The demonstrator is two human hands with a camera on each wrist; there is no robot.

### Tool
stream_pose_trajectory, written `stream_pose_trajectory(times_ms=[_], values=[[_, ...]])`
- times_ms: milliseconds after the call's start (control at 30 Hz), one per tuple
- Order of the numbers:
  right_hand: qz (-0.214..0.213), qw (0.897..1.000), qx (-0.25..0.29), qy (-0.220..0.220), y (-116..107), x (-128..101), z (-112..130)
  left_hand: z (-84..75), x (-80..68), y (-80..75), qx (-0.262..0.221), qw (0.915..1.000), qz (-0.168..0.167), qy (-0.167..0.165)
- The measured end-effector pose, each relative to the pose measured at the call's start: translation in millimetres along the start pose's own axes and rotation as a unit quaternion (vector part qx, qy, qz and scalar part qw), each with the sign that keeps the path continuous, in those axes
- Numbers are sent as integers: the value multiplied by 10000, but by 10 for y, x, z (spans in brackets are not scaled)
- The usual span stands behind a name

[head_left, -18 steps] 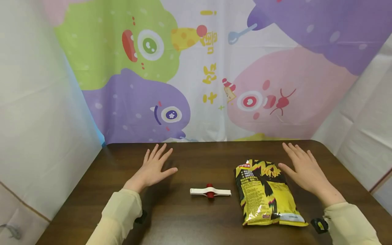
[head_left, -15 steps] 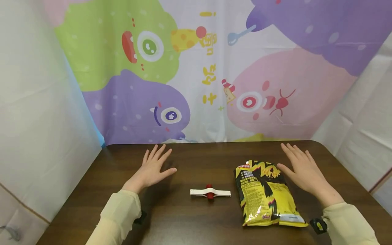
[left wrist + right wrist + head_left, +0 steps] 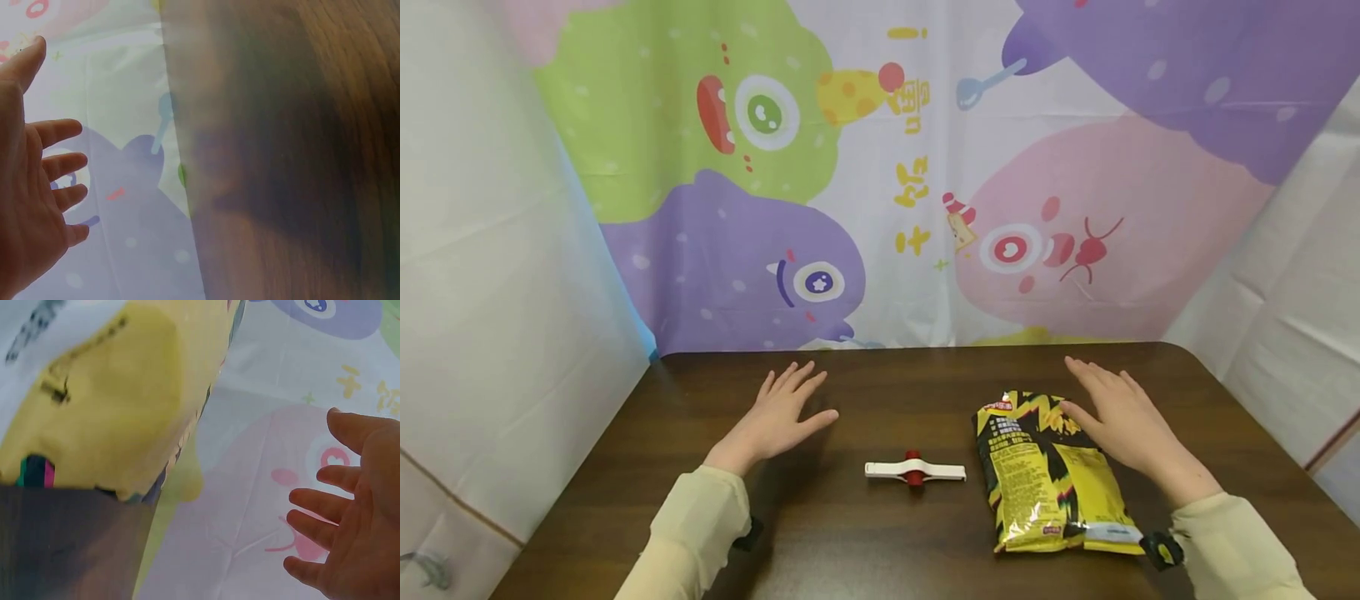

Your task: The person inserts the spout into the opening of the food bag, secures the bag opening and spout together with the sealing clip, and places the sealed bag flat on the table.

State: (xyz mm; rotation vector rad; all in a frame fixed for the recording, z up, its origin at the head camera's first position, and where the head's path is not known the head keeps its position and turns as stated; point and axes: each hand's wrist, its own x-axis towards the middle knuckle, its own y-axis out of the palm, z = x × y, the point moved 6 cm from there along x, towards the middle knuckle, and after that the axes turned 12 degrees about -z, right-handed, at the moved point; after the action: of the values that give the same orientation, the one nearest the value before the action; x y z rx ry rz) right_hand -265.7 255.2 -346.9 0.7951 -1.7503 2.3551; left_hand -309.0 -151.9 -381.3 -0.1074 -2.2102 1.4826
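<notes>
A black and yellow snack bag (image 3: 1026, 487) lies on the brown table (image 3: 842, 533), right of centre in the head view. Left of it is a slim white bar (image 3: 880, 470) with a red round piece across its middle. My left hand (image 3: 771, 423) hovers over the table's left side, fingers spread and nothing held. Over the bag's upper right edge hangs my right hand (image 3: 1123, 421), its fingers extended and its thumb overlapping the bag in this view. The right wrist view shows the bag (image 3: 125, 394) large and close, with that hand (image 3: 369, 519) apart from it.
A cartoon-printed curtain (image 3: 895, 308) hangs right behind the table's far edge. White fabric walls (image 3: 482, 208) close in the left and right sides. Dark wrist devices (image 3: 1161, 550) sit below both sleeves.
My right hand has moved left, closer over the bag. My left hand has shifted slightly right and nearer to me. The bag and the white bar have stayed in place.
</notes>
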Motion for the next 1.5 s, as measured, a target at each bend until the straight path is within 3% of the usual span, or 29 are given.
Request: stream_pose_trajectory(times_ms=[700,1100,1500], values=[[282,9993,83,-220,172,12,278,-234,57,51,93,9992,63,375],[424,9983,221,-345,368,-16,472,-380,29,199,-15,9991,353,250],[642,9961,448,-417,480,8,668,-385,12,302,-118,9987,474,153]])
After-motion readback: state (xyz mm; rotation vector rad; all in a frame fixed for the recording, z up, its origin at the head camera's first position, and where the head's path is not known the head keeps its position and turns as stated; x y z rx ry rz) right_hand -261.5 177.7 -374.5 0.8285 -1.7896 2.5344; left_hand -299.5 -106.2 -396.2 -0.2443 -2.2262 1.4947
